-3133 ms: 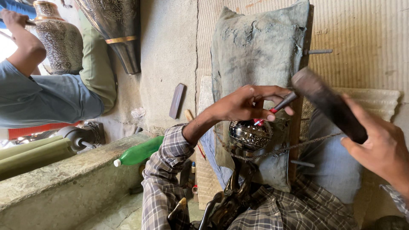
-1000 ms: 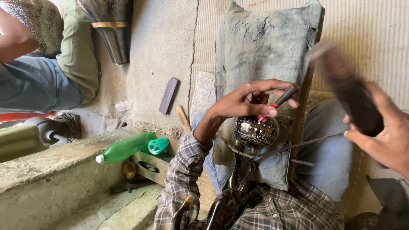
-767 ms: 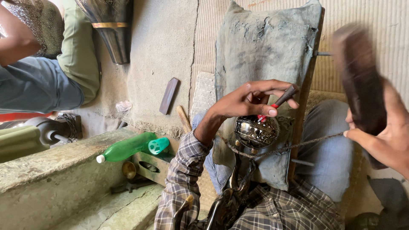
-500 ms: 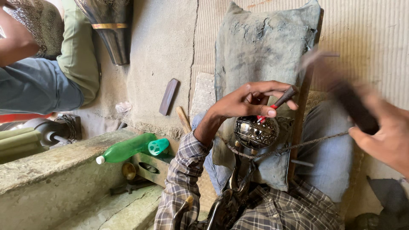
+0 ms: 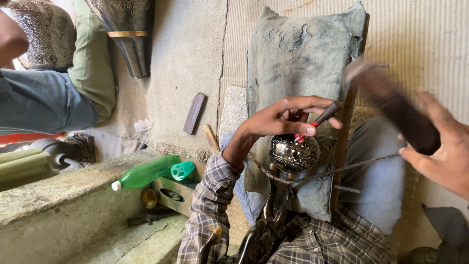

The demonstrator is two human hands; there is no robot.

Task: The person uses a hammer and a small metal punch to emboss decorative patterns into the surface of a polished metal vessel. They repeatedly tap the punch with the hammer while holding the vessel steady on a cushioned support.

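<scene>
Engraved metal ball [image 5: 294, 153] sits on a worn denim cushion [image 5: 303, 58], bound by cord [image 5: 342, 170]. Left hand [image 5: 286, 116] pinches a chisel [image 5: 320, 119] against the ball's top. Right hand [image 5: 442, 146] grips a blurred dark mallet [image 5: 391, 108], raised. Green bottle [image 5: 146, 172] lies beyond, left.

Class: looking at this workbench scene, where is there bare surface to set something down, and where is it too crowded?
Free: the matted floor between the dark flat bar and black vase; the concrete ledge left of the green bottle. Crowded: around the metal ball, left hand, right hand and mallet.
</scene>
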